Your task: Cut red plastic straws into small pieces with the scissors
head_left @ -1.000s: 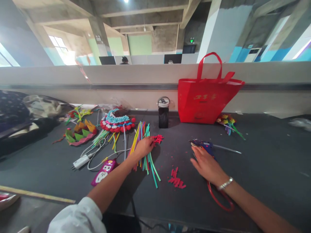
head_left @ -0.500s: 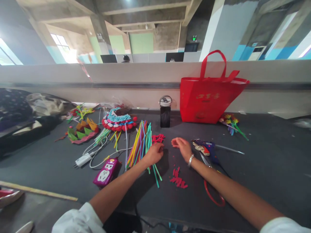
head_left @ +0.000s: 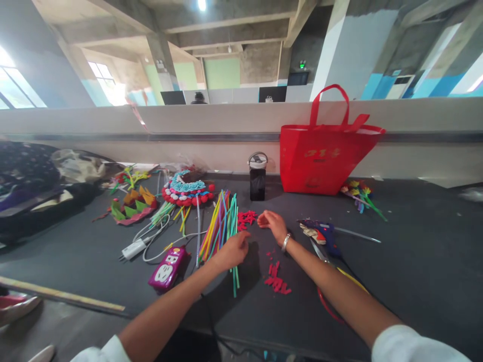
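My left hand (head_left: 236, 247) is over the lower end of a bundle of thin coloured sticks (head_left: 217, 226), its fingers curled in; anything inside them is hidden. My right hand (head_left: 272, 224) is slightly cupped, fingers loosely bent and thumb side apart, beside a heap of small red pieces (head_left: 247, 218). I see nothing held in it. A silver bracelet (head_left: 286, 243) circles that wrist. Nearer to me, a second group of red strips (head_left: 277, 281) lies scattered between my forearms. Scissors (head_left: 320, 250) lie partly beneath my right forearm.
A blue glue gun (head_left: 330, 239) with a clear stick rests at right. Behind stand a dark bottle (head_left: 257, 183) and a red bag (head_left: 320, 161). A purple packet (head_left: 168, 269), a white charger with cable (head_left: 134, 249) and colourful crafts (head_left: 186, 188) lie at left.
Both hands have shifted left; my left hand has also come slightly nearer and off the red heap. The nearest green sticks now lie closer together. The view has tilted a little.
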`<act>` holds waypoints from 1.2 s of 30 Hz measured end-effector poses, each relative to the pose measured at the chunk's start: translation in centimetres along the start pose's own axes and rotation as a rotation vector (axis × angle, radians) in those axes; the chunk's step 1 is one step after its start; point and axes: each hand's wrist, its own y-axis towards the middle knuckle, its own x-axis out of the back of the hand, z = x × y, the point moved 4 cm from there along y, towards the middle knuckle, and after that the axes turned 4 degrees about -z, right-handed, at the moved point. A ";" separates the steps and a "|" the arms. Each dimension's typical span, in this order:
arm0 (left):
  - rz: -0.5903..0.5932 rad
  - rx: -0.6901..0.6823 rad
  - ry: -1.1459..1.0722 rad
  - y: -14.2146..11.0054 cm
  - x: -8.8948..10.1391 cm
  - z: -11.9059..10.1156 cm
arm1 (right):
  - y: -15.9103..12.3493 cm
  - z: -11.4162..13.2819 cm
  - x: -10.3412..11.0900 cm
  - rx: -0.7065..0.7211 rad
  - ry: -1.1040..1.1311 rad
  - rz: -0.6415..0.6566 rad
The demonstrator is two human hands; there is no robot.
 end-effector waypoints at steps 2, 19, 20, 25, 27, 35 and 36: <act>-0.017 0.054 -0.050 -0.4 0.6 0.4 | -2.0 -0.5 -1.3 -0.016 -0.017 0.079; -0.017 -0.047 -0.016 -2.5 -3.2 -3.5 | -2.5 0.7 5.7 0.112 -0.177 -0.203; -0.025 -0.058 -0.026 -2.6 -3.9 -3.7 | -3.2 0.4 5.1 0.110 -0.184 -0.177; -0.102 -0.214 -0.166 -5.0 -5.3 -5.1 | -9.0 0.1 1.3 0.115 -0.219 0.007; -0.116 -0.232 -0.245 -6.4 -5.0 -5.4 | -11.0 0.5 0.6 0.113 -0.221 0.045; -0.260 -0.076 -0.279 -8.1 -2.4 -3.0 | -12.9 1.1 2.8 -0.072 -0.010 -0.019; -0.296 -0.068 -0.219 -7.8 -2.3 -2.5 | -12.7 1.1 3.2 -0.049 -0.014 -0.079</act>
